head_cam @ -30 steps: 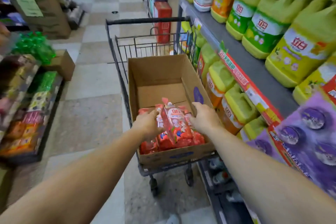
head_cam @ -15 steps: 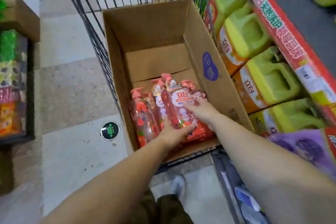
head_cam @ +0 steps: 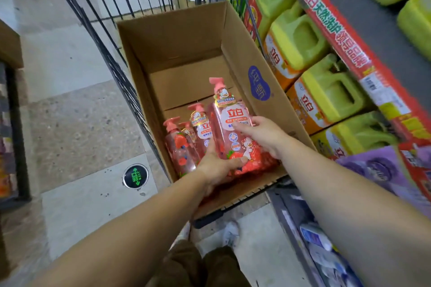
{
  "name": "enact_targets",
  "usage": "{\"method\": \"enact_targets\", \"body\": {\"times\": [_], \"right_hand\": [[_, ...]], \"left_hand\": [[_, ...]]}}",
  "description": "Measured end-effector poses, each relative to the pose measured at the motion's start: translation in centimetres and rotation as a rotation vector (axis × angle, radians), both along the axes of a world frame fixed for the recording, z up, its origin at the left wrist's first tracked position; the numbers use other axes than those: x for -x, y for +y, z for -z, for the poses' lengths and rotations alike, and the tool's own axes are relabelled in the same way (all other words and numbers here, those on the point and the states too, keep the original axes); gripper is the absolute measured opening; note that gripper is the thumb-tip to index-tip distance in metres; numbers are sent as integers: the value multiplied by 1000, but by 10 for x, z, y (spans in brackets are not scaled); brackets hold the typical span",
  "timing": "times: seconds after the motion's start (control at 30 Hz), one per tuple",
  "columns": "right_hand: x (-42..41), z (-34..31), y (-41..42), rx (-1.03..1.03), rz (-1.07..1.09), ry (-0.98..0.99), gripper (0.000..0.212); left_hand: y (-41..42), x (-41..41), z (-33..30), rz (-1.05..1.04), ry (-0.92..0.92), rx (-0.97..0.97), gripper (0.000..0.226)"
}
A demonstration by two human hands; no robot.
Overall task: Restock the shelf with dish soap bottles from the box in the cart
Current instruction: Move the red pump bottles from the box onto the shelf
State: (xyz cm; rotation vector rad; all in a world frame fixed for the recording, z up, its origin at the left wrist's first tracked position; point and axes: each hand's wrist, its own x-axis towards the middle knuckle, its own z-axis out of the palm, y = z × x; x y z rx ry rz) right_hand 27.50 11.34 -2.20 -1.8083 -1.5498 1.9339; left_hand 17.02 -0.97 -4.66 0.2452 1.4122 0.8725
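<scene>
An open cardboard box (head_cam: 177, 37) sits in a black wire cart (head_cam: 109, 58). Several pink pump bottles of dish soap with strawberry labels lie at its near end. One pink bottle (head_cam: 229, 121) is raised above the others, pump pointing away from me. My left hand (head_cam: 218, 166) grips its lower end from the left, thumb across the base. My right hand (head_cam: 262, 135) holds its right side, fingers over the label. Two more pink bottles (head_cam: 184, 144) rest to the left in the box.
The shelf (head_cam: 363, 58) on the right has a red price strip, with yellow-green detergent jugs (head_cam: 300, 37) stacked below and above it. Purple packs (head_cam: 382, 170) sit at lower right. A green floor marker (head_cam: 135, 176) lies left of the cart. Low displays stand at far left.
The view has tilted down onto the box. Both hands have closed around one pink bottle and lifted it slightly above the others.
</scene>
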Motion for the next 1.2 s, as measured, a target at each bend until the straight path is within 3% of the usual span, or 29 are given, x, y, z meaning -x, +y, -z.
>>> {"method": "enact_targets", "body": {"times": [0.1,0.27,0.43,0.6,0.87,1.07,1.2], "right_hand": [[0,-37,-5,-127,81,29,35],[-15,-98,-17,-400,187,106,53],[-48,-173,-55,-622,99,141,101],[-105,-240,-106,-888,156,121,94],[-267,-316,-256,-1181,355,28,96],[-407,-372,-398,-1346,576,-38,90],[-477,-418,-467,-1427,673,-80,85]], "left_hand": [[9,15,-24,95,40,-130,78],[22,28,-85,245,95,-435,76],[23,16,-151,371,12,-753,84],[9,-27,-209,469,-35,-911,89],[-86,-189,-289,672,13,-1170,96],[-181,-347,-354,853,-74,-1318,103],[-227,-431,-407,940,-194,-1393,90]]}}
